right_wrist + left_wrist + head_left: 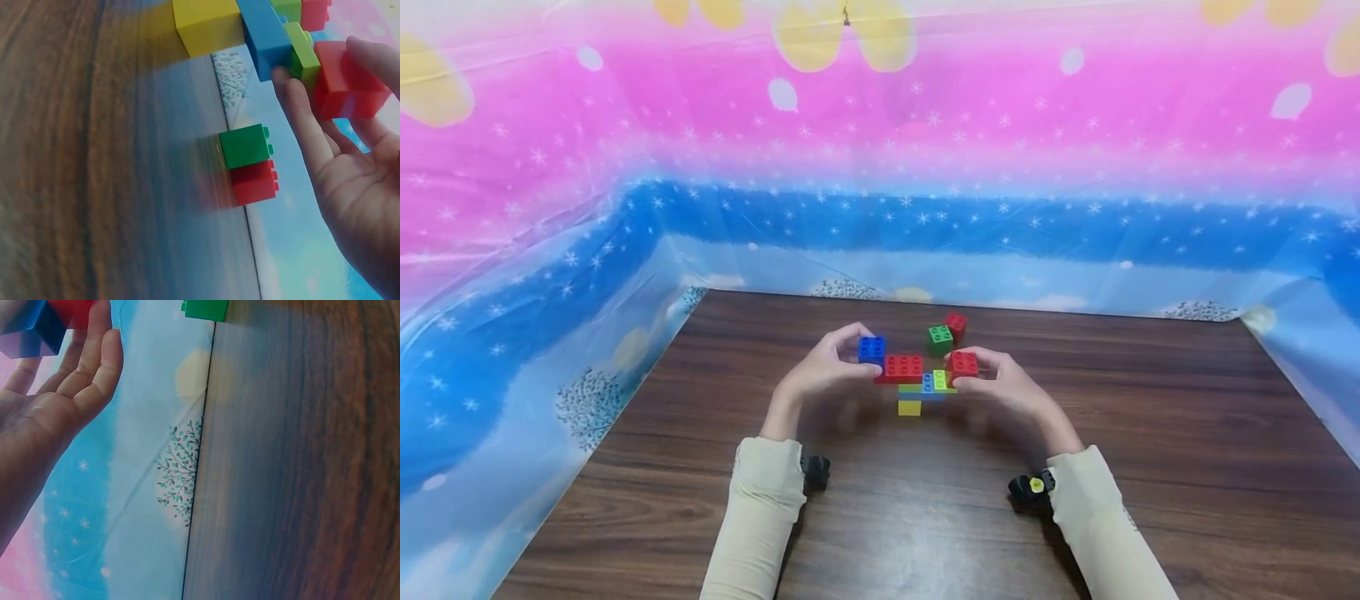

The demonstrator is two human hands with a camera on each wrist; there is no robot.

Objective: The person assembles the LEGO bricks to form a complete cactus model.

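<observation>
Head view: over the far half of the table (pixel 917 508), a toy-brick assembly (pixel 916 376) stretches from left hand (pixel 826 364) to right hand (pixel 1009 388), long axis roughly parallel to the far edge. The left pinches a blue brick (pixel 872 348) at one end; the right, a red four-stud brick (pixel 964 362) at the other.

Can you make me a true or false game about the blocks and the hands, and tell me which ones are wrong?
1. The left hand grips a blue block. True.
2. The right hand holds a square red block. True.
3. The two blocks being held are the same colour. False: one is blue and one is red.
4. A yellow block is the lowest in the stack. True.
5. The two loose blocks behind the stack are both blue. False: they are a green block and a farther red block.
</observation>
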